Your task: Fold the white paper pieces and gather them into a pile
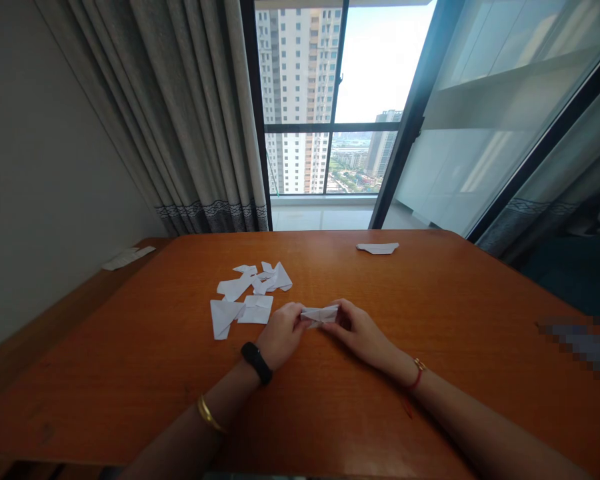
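Observation:
Between my two hands is a small piece of folded white paper [320,315], held just above the tabletop. My left hand [284,333] pinches its left end, and my right hand [360,331] grips the right end between thumb and fingers. Creases run across the paper's face; its underside is hidden. Left of my left hand lie several folded white paper pieces, among them a squarish one [256,309] close to my fingers and a larger creased one [223,317] beside it. Behind these, more folded pieces [237,287] overlap in a loose pile.
The wooden table [145,373] spreads out under both arms. Near its far edge rests a long folded paper strip [378,249]. Some white paper [129,257] lies on the ledge by the left wall. A blurred patch [585,347] covers something at the right edge.

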The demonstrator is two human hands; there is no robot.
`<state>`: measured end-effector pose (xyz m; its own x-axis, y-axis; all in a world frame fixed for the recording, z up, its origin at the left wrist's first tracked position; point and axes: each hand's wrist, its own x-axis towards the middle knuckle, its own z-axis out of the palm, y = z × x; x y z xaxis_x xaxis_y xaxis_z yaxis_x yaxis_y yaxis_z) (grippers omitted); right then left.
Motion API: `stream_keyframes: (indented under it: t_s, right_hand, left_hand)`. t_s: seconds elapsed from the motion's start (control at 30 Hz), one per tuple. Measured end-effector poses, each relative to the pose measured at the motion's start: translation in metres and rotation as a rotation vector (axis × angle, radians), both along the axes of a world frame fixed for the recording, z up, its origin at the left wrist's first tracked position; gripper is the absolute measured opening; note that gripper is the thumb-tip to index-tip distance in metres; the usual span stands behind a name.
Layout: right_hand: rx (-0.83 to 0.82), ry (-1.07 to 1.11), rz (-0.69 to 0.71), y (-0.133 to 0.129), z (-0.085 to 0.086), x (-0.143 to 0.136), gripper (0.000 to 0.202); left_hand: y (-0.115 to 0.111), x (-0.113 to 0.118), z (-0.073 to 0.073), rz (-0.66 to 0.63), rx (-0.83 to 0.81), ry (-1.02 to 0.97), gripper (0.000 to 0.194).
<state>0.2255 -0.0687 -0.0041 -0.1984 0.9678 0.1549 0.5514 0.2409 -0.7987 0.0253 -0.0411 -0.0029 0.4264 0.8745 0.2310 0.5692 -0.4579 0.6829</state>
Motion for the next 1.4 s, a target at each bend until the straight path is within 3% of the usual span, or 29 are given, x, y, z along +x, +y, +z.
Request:
stream_keyframes:
  t_s: [0.2, 0.37, 0.47, 0.53, 0.67, 0.8, 0.93, 1.03, 1.13, 1.3, 1.4]
  right_hand:
    - [0.050, 0.013, -0.048, -0.001, -0.003, -0.006, 0.016]
    - [0.050, 0.039, -0.114, 0.005, -0.006, 0.000, 0.025]
    - [0.054, 0.024, -0.150, 0.007, -0.003, 0.004, 0.026]
    - [0.048, 0.022, -0.156, 0.007, 0.000, 0.005, 0.026]
    - [0.031, 0.054, -0.124, 0.006, 0.002, 0.004, 0.026]
    - [0.015, 0.109, -0.110, 0.007, -0.001, 0.005, 0.027]
    - [-0.068, 0.212, -0.119, 0.008, -0.003, 0.005, 0.029]
    - [-0.223, 0.337, -0.087, 0.006, 0.001, 0.003, 0.030]
    - [-0.291, 0.485, -0.116, 0.006, 0.009, 0.005, 0.032]
    - [-0.230, 0.664, -0.285, 0.011, 0.020, 0.015, 0.032]
    - [-0.249, 0.655, -0.293, 0.012, 0.018, 0.016, 0.033]
  left_hand:
    - [-0.004, 0.004, 0.001, -0.033, -0.016, -0.014, 0.015]
    - [0.004, -0.010, 0.020, -0.053, -0.009, 0.017, 0.019]
    - [0.020, -0.038, 0.029, 0.192, 0.124, 0.272, 0.019]
    - [0.032, -0.059, 0.029, 0.389, 0.094, 0.517, 0.019]
    - [0.046, -0.084, 0.022, 0.497, -0.075, 0.709, 0.036]
    - [0.043, -0.077, 0.026, 0.415, -0.098, 0.594, 0.032]
    - [0.030, -0.056, 0.037, 0.261, 0.086, 0.314, 0.006]
    - [0.019, -0.041, 0.038, 0.195, 0.229, 0.108, 0.013]
    - [0.012, -0.030, 0.030, 0.075, 0.205, -0.077, 0.019]
    - [0.009, -0.023, 0.019, -0.183, -0.010, 0.084, 0.034]
    - [0.010, -0.024, 0.020, -0.180, -0.024, 0.088, 0.037]
